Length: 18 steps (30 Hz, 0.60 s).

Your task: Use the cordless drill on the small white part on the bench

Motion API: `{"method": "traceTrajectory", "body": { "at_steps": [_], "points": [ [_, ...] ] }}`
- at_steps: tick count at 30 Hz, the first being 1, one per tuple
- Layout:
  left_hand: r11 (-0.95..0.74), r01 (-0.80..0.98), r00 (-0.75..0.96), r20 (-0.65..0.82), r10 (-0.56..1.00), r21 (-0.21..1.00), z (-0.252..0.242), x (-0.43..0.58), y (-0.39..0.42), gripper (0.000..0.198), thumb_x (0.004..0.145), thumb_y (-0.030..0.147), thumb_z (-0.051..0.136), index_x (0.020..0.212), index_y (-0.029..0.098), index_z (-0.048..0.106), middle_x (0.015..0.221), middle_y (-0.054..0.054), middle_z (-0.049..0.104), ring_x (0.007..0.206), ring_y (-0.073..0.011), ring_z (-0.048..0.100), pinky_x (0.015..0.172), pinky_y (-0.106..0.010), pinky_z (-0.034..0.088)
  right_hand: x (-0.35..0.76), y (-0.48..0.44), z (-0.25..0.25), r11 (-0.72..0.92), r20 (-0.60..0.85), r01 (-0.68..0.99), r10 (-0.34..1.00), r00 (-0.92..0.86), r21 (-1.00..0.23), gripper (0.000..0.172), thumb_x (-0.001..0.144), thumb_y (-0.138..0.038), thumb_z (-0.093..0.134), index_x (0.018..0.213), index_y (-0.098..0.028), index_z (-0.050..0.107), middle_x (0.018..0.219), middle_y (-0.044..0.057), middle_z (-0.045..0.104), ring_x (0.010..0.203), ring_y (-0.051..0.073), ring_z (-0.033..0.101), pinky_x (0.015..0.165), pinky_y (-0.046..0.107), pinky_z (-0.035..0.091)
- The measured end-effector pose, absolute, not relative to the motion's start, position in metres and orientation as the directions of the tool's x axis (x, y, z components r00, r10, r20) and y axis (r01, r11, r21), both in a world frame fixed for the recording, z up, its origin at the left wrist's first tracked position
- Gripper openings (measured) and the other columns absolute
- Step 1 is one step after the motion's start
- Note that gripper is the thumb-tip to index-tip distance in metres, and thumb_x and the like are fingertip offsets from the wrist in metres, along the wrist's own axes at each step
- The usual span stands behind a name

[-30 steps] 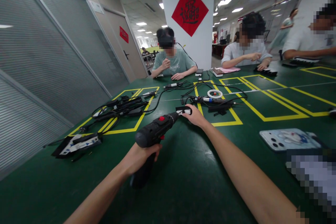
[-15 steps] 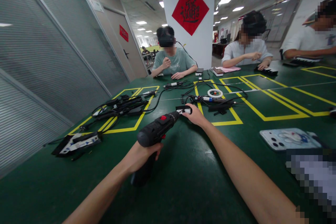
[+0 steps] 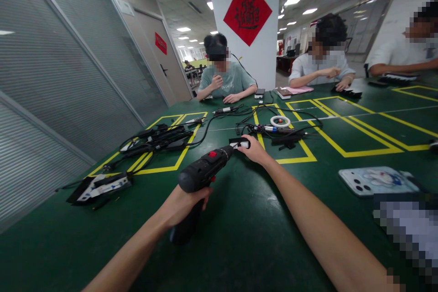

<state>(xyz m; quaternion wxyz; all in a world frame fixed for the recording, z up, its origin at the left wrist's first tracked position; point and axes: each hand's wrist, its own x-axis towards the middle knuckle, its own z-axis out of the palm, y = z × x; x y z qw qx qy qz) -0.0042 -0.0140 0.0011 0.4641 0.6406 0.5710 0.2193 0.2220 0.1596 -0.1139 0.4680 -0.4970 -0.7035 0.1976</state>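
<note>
Green table (image 3: 273, 242) | left fingers (image 3: 202, 194) gripping drill (image 3: 202, 171) | right fingers (image 3: 251, 143) pinching small part (image 3: 235, 141), far end hidden

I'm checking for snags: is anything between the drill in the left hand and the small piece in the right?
Nothing visible is. The drill in the left hand ends right at the small black-and-white piece held by the right hand; whether they touch, I can't tell. The tangled black cables lie off to the left.
</note>
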Motion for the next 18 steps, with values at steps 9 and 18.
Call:
{"method": "traceTrajectory", "body": {
  "at_steps": [9, 18],
  "points": [
    [0.070, 0.572, 0.259, -0.261, 0.930, 0.818, 0.009, -0.001, -0.015, 0.024, 0.074, 0.036, 0.049, 0.070, 0.014, 0.060, 0.059, -0.002, 0.058, 0.058, -0.0157, 0.051, 0.059, -0.027, 0.039, 0.222, 0.159, -0.112, 0.425, 0.457, 0.512, 0.887, -0.068, -0.747, 0.051, 0.068, -0.037, 0.063, 0.115, -0.021, 0.050, 0.109, 0.007, 0.054, 0.098, 0.018, 0.053, 0.089, 0.034, 0.040],
    [0.102, 0.533, 0.245, -0.269, 0.931, 0.840, 0.018, 0.002, -0.019, 0.033, 0.073, 0.036, 0.051, 0.096, 0.013, 0.057, 0.057, 0.000, 0.056, 0.056, -0.0164, 0.052, 0.060, -0.028, 0.041, 0.222, 0.157, -0.110, 0.433, 0.464, 0.506, 0.883, -0.071, -0.746, 0.051, 0.069, -0.037, 0.063, 0.116, -0.021, 0.050, 0.111, 0.007, 0.053, 0.099, 0.018, 0.052, 0.090, 0.034, 0.039]
  ]
}}
